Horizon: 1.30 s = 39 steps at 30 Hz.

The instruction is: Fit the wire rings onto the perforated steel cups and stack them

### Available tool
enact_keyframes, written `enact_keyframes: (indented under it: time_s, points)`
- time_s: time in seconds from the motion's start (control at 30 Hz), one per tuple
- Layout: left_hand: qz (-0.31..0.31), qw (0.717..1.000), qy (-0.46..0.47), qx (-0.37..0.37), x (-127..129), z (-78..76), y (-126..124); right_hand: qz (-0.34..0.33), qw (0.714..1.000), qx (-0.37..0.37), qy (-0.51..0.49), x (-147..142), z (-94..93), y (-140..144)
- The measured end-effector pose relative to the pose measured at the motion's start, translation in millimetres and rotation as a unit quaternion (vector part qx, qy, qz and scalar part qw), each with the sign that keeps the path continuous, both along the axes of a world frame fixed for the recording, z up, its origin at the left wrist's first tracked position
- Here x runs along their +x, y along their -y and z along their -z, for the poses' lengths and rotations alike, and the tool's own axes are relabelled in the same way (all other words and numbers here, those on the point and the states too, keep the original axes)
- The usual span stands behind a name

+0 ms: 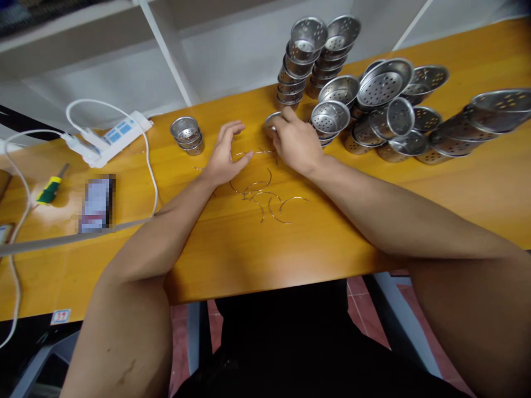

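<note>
My right hand (296, 141) is closed on the rim of a perforated metal cup (271, 118), most of which hides behind the fingers. To its left, my left hand (225, 155) is held just above the table, thumb and fingers apart and nothing between them. Several thin curved wires (261, 193) lie loose on the wood below and between the hands. A short stack of perforated metal cups (186, 135) stands left of my left hand. Close by my right hand is another perforated cup (331, 118), tilted so its holed bottom shows.
Tall stacks of perforated cups (307, 38) rise at the back, with more cups (384, 85) piled at the right. On the left are a white power strip (120, 138) with cables, a phone (96, 204) and a green-yellow screwdriver (50, 189). The table (249, 260) ends near my body.
</note>
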<state>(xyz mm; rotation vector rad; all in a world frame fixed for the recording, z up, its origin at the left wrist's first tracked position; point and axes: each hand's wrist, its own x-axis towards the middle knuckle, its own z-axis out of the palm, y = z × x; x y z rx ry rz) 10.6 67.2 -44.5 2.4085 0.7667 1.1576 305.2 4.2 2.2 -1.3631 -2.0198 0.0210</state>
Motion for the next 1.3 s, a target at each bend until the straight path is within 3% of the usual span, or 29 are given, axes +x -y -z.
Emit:
enact_keyframes:
  time_s: [0.1,0.2,0.3,0.43,0.63,0.8,0.9,0.97,1.1,1.17,1.23,1.3]
  points:
    - [-0.014,1.000,-0.002,-0.012,2,-6.5,5,0.013,0.999,-0.008,0.032,0,2.2,1]
    - [-0.018,1.000,-0.004,-0.012,2,-10.1,8,0.008,0.997,-0.023,0.069,-7,-10.5,15]
    - [-0.016,1.000,-0.004,-0.005,3,-11.9,11,-0.069,0.995,-0.021,0.063,-16,-19.9,25]
    - [-0.011,1.000,-0.004,0.017,2,-11.1,12,-0.166,0.984,-0.041,0.057,-22,-15.6,25]
    - [-0.010,1.000,-0.008,0.012,2,-9.8,10,-0.089,0.994,-0.041,0.047,-14,-2.2,18]
    - [-0.019,1.000,-0.007,0.009,2,-14.6,11,-0.075,0.995,-0.047,0.052,-15,-2.5,21]
    - [-0.034,0.999,0.001,0.021,-7,-30.2,9,-0.079,0.995,-0.048,0.045,-17,-5.0,23]
    - [-0.049,0.997,0.021,0.051,-16,-50.5,9,-0.086,0.994,-0.048,0.037,-18,-6.4,24]
    - [-0.110,0.970,0.082,0.200,-42,-100.2,12,-0.086,0.994,-0.053,0.037,-19,-10.3,24]
    - [-0.168,0.947,0.079,0.261,-60,-111.5,5,-0.092,0.994,-0.054,0.039,-19,-13.2,25]
    - [-0.214,0.938,0.086,0.258,-82,-103.5,-15,-0.120,0.990,-0.056,0.039,-19,-16.0,25]
    - [-0.245,0.938,0.109,0.221,-105,-78.9,-43,-0.164,0.983,-0.067,0.041,-20,-17.5,25]
